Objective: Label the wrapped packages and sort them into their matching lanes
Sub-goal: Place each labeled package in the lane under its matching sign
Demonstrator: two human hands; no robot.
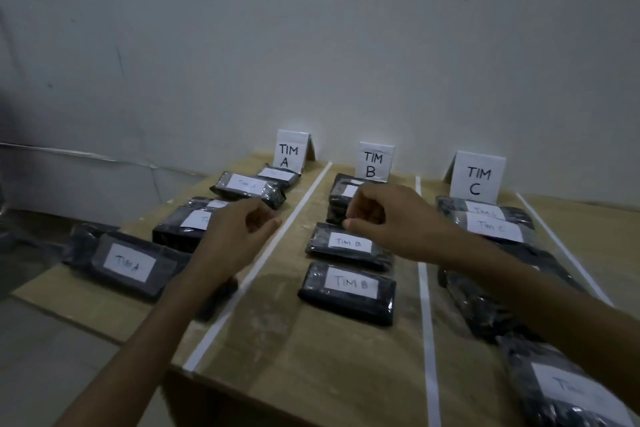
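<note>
Black wrapped packages with white labels lie in three taped lanes on the wooden table (311,367). Lane A holds several, such as the near "TIM A" package (126,267). Lane B holds a far package (341,198), a middle "TIM B" package (349,246) and a near one (348,291). Lane C holds several, including a "TIM C" package (491,226). My left hand (239,232) hovers over lane A's right side, fingers loosely curled, holding nothing. My right hand (381,215) is curled above lane B, its thumb tip at the middle package's far edge; nothing shows in it.
Folded white signs stand at the back by the wall: TIM A (289,154), TIM B (373,163), TIM C (476,178). White tape strips (256,274) divide the lanes. The table's left and near edges drop to a grey floor (52,350).
</note>
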